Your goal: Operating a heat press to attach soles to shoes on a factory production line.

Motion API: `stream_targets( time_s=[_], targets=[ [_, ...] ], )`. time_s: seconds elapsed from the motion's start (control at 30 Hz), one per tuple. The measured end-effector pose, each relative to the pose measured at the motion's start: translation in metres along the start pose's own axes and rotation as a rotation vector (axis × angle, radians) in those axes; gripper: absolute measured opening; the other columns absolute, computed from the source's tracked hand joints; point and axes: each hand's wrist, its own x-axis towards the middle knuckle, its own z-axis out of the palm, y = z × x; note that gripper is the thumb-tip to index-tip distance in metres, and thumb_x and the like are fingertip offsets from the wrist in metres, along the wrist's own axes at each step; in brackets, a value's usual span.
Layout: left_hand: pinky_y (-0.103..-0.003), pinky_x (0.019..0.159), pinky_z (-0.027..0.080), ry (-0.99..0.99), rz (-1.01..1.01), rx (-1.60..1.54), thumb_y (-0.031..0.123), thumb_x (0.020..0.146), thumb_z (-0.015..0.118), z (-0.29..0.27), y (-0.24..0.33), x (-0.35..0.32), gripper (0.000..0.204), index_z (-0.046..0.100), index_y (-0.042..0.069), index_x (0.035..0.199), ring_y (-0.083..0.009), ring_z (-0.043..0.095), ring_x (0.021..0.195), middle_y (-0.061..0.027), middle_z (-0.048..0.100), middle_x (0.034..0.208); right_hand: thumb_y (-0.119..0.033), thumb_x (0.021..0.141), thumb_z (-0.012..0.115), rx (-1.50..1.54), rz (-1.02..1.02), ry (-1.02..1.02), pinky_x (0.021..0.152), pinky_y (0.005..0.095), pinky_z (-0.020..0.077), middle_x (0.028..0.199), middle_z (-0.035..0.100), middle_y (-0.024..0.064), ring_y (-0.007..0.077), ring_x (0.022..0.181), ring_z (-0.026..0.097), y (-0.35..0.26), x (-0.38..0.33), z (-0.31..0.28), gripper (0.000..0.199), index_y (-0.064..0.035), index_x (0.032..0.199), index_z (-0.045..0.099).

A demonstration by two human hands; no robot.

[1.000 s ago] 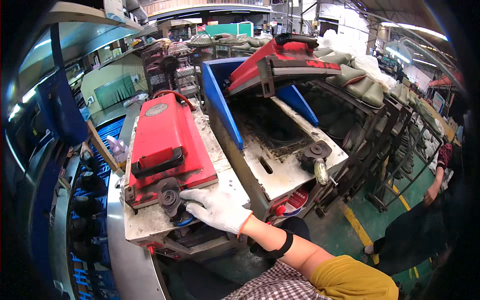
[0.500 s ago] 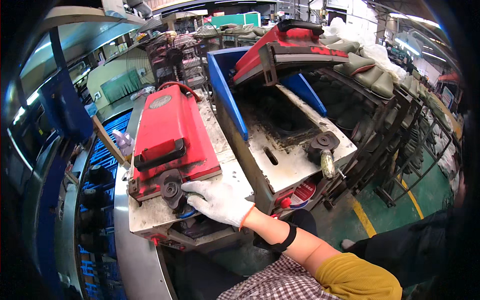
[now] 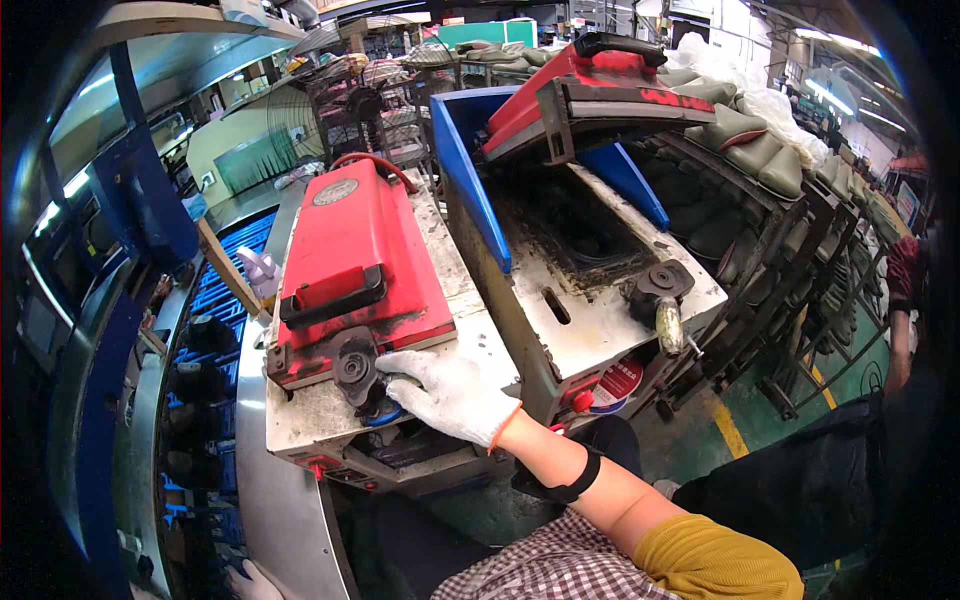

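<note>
Flanking the red lid (image 3: 362, 235) (closed) stands a blue-walled press (image 3: 595, 318)

Through the head camera I saw the red lid (image 3: 352, 240) lying closed on its pale base (image 3: 302, 418). At its front edge stood a grimy dark latch (image 3: 355, 370) with a round cap.
</note>
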Motion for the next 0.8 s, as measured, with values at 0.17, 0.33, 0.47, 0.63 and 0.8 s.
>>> stream_targets(
  time_s=[0.17, 0.33, 0.47, 0.63, 0.8],
  targets=[
    [-0.047, 0.124, 0.034, 0.068, -0.183, -0.009, 0.046, 0.103, 0.064, 0.031, -0.048, 0.017, 0.077, 0.044, -0.002, 0.158, -0.0345, 0.043, 0.151, -0.0214, 0.046, 0.164, -0.031, 0.105, 0.06, 0.029, -0.043, -0.025, 0.106, 0.0444, 0.0525, 0.126, 0.073, 0.0184, 0.0364, 0.119, 0.069, 0.003, 0.007, 0.015, 0.04, -0.0063, 0.135, 0.067],
    [-0.046, 0.13, 0.024, 0.146, -0.317, -0.29, 0.055, 0.103, 0.057, 0.016, -0.044, 0.027, 0.084, 0.038, -0.004, 0.16, -0.0376, 0.033, 0.157, -0.0266, 0.036, 0.168, -0.018, 0.103, 0.066, 0.031, 0.012, -0.033, 0.103, 0.0399, 0.0544, 0.124, 0.074, 0.0151, 0.0291, 0.111, 0.072, -0.007, 0.004, 0.007, 0.034, -0.0034, 0.133, 0.068],
    [-0.046, 0.132, 0.019, 0.344, -0.531, -0.43, 0.06, 0.098, 0.06, 0.026, -0.054, 0.069, 0.1, 0.03, -0.012, 0.161, -0.0429, 0.025, 0.159, -0.0331, 0.03, 0.168, -0.012, 0.103, 0.064, 0.299, 0.2, 0.019, 0.105, 0.0352, 0.0515, 0.126, 0.071, 0.0139, 0.021, 0.113, 0.068, 0.012, 0.007, 0.011, 0.034, 0.0003, 0.134, 0.068],
    [-0.053, 0.125, 0.034, 0.433, -0.838, -0.759, 0.063, 0.093, 0.068, 0.016, -0.084, 0.103, 0.106, 0.025, -0.003, 0.165, -0.0448, 0.032, 0.156, -0.0308, 0.03, 0.169, -0.01, 0.106, 0.055, 0.145, 0.147, 0.009, 0.11, 0.0347, 0.0451, 0.132, 0.069, 0.0145, 0.0213, 0.122, 0.063, 0.007, 0.004, 0.021, 0.036, 0.0042, 0.137, 0.065],
    [-0.061, 0.121, 0.036, 0.139, -1.07, -1.67, 0.066, 0.092, 0.07, 0.017, -0.046, 0.164, 0.101, 0.029, 0.01, 0.166, -0.044, 0.038, 0.152, -0.021, 0.03, 0.171, -0.01, 0.105, 0.054, 0.024, 0.289, 0.019, 0.109, 0.0348, 0.0461, 0.132, 0.068, 0.015, 0.021, 0.121, 0.063, 0.004, 0.004, 0.011, 0.037, 0.006, 0.137, 0.064]
  ],
)
